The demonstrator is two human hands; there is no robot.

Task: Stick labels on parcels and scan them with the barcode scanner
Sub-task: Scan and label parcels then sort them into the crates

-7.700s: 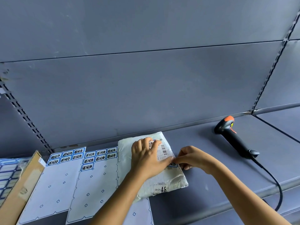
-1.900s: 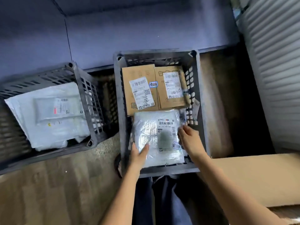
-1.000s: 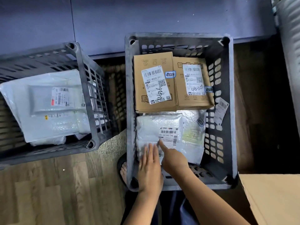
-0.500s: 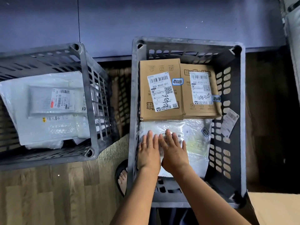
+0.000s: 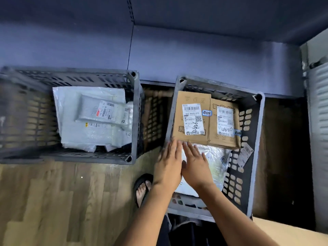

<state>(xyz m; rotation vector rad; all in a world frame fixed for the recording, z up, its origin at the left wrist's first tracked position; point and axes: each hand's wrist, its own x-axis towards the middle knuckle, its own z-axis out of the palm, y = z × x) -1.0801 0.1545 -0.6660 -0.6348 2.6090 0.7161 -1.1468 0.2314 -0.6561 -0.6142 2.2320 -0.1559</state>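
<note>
Both hands have slid toward the crate's (image 5: 253, 157) left wall, flat and spread: left hand (image 5: 168, 166) and right hand (image 5: 195, 166) rest on the white bag (image 5: 213, 162) by its near edge. Box (image 5: 191, 118) label reads "855-8555-011".

1. Left hand (image 5: 168, 167) and right hand (image 5: 196, 166) lie flat, fingers spread, on a white parcel (image 5: 215, 162) in the right crate (image 5: 255, 157).
2. Two cardboard boxes (image 5: 192, 118) sit behind it.
3. The left crate (image 5: 134, 118) holds white mailers (image 5: 94, 118).
</note>
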